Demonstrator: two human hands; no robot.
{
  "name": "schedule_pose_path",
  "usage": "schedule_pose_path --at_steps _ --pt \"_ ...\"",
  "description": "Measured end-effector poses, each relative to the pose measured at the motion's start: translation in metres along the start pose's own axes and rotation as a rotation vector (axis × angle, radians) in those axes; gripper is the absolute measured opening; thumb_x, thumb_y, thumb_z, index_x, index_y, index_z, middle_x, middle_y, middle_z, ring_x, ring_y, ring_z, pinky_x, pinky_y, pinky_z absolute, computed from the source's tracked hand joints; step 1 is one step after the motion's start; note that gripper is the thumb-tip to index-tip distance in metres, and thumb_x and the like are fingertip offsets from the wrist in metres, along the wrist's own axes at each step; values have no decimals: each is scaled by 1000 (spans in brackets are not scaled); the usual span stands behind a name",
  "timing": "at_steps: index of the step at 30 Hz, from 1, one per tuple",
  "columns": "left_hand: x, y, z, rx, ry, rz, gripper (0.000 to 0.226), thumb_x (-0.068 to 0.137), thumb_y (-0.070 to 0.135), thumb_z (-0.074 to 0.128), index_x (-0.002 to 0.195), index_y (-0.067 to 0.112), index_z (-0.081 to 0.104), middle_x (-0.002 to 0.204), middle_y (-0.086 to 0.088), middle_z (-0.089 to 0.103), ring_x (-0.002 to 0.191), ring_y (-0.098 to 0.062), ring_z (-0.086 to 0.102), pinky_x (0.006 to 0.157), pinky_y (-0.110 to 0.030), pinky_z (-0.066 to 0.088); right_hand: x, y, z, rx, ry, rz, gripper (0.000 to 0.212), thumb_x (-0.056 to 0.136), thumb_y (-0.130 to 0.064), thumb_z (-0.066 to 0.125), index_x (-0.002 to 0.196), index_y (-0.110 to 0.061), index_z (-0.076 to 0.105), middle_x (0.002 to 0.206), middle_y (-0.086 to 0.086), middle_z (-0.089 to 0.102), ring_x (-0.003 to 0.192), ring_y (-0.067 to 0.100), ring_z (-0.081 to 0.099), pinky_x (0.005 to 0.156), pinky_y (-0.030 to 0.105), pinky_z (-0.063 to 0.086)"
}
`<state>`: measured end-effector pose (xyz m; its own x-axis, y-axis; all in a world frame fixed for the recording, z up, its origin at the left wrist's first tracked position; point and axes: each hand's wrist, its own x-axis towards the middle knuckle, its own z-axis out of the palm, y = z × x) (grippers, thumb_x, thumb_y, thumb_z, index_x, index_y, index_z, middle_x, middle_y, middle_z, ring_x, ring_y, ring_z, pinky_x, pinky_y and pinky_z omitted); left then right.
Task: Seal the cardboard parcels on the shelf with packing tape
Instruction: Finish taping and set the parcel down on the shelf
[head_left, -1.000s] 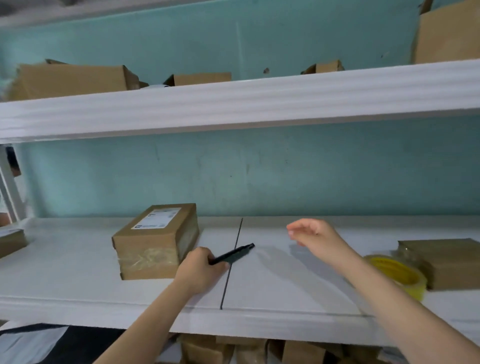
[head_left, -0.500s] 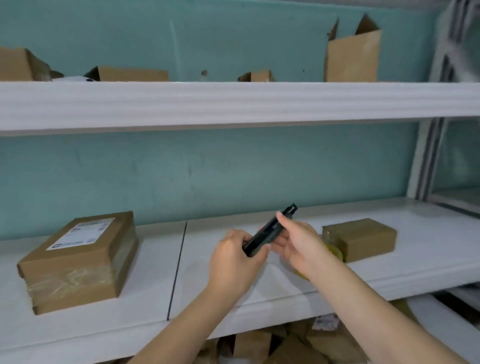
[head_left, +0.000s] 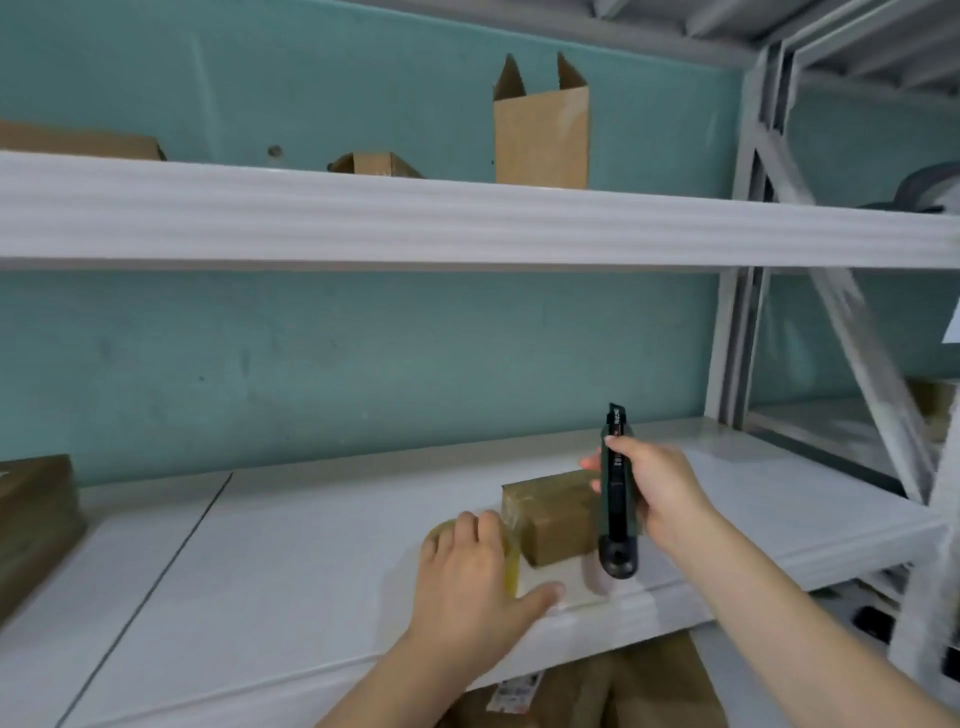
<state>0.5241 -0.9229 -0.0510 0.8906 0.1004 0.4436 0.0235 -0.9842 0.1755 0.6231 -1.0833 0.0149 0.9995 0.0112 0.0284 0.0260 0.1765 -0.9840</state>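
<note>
The left hand is lying over the yellow tape roll on the shelf, fingers across its top and thumb spread alongside; a firm grip cannot be confirmed. The right hand is clasping the black cutter upright over the small parcel, which is sitting just beside the roll. Lifting well is likely calling for a secure pinch on the roll's rim.
</note>
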Motion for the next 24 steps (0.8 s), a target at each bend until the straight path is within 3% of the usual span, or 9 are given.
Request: schedule_pose_path --at_steps 3,6,9,11,14,20,22,24 --pt "10 16 10 174 -42 -113 60 80 70 41 115 21 50 119 1 56 117 -22 47 100 -38 28 21 -1 -12 -198 -98 11 20 89 -13 55 96 4 63 63 6 73 55 25 60 58 31 50" --pt "15 13 8 148 -8 -141 29 86 52 46 81 25 53 88 4 63 98 -22 58 92 -32 31 26 -3 -10 -441 -268 22 25 83 -12 59 92 11 63 72 18 65 41 25 60 51 29 48" --pt "19 -1 -2 13 -39 -140 38 82 38 55 56 17 36 58 1 39 68 -24 43 69 -27 33 19 -4 1 -628 -408 -54 13 80 -14 57 72 -6 51 61 13 48 41 26 58 45 23 42" --pt "24 -12 -14 -152 -97 -165 48 78 27 63 50 15 25 52 -1 21 55 -18 25 51 -29 23 15 -1 12 -677 -461 -158 18 76 -17 55 66 -13 40 57 9 40 45 25 54 48 27 42" --pt "35 -34 -40 -428 -140 -292 42 74 18 71 47 16 39 44 7 24 43 -9 22 42 -23 19 17 -1 28 -744 -514 -318 19 69 -21 53 61 -14 38 58 9 34 53 21 43 54 35 40" --pt "44 -67 -64 -668 -140 -501 21 50 35 68 56 16 61 54 2 51 52 -13 45 48 -20 34 19 6 44 -1009 -604 -353 26 69 -20 55 52 -16 35 51 5 32 53 19 34 54 30 28" --pt "48 -71 -62 -632 -177 -500 32 53 45 72 53 18 55 53 1 49 53 -16 44 54 -24 34 18 9 50 -1112 -620 -371 28 71 -20 53 52 -16 32 52 2 31 54 20 31 52 30 21" --pt "54 -74 -59 -515 -231 -494 55 60 57 76 44 19 39 45 3 38 45 -15 36 50 -25 28 15 8 57 -1169 -620 -366 26 78 -17 48 56 -14 33 56 3 32 55 21 30 50 31 17"
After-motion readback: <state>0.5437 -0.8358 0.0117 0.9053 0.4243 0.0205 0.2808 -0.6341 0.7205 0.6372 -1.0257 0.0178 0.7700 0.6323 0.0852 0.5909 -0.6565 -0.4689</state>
